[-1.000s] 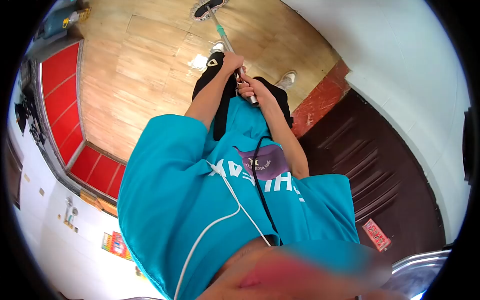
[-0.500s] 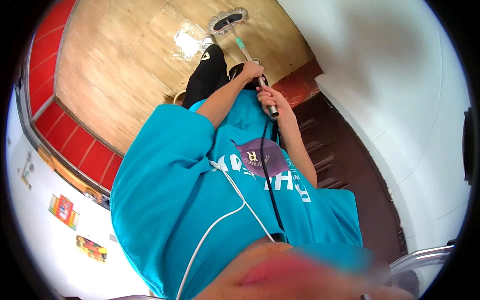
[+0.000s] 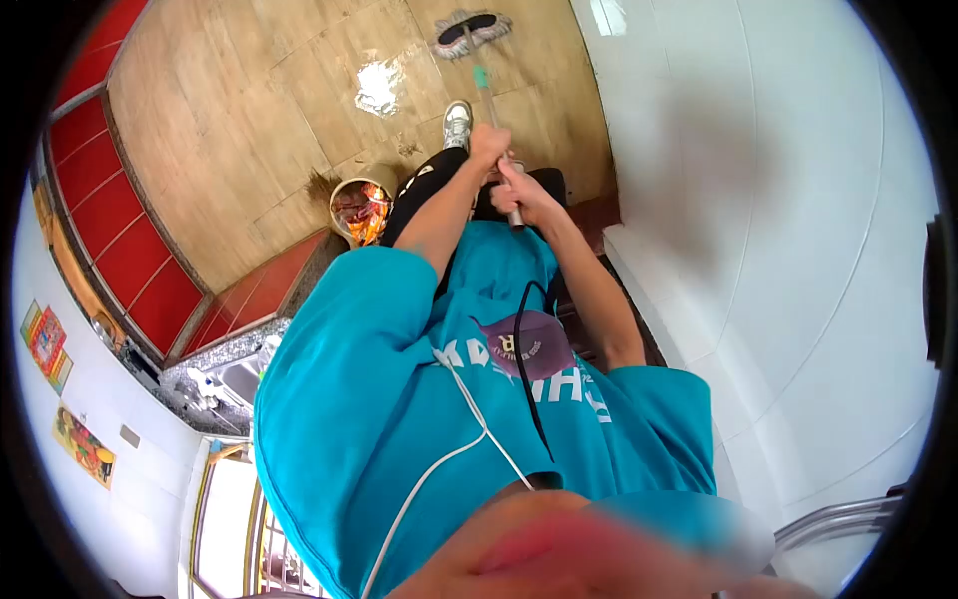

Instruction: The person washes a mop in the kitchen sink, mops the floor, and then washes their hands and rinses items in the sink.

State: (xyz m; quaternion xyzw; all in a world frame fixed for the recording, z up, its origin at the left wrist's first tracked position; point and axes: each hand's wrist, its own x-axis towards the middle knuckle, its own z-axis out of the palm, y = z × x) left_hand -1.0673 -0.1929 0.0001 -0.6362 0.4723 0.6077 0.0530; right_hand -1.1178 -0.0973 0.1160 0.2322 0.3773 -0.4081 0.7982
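My left hand [image 3: 489, 147] is wrapped around the handle of a mop, farther down the pole. Closer to the handle's end, my right hand [image 3: 526, 195] grips the same pole, its metal tip poking out below the fingers. The mop [image 3: 485, 100] reaches away from me, with a green collar partway along. Its oval head, dark on top with a grey-white fringe, rests on the wood-look tile floor [image 3: 249, 110] near the top of the view.
A bin [image 3: 337, 222] with orange wrappers stands beside my left leg, near a broom-like bristle tuft [image 3: 319, 187]. Red cabinets [image 3: 98, 240] and a counter with a sink [image 3: 239, 379] line the left. A white tiled wall [image 3: 699, 250] bounds the right. My shoe [image 3: 457, 125] is on the floor.
The view has shifted, bringing the bin and sink counter into sight on the left. The mop head sits slightly farther right in view. Both hands keep their hold on the handle.
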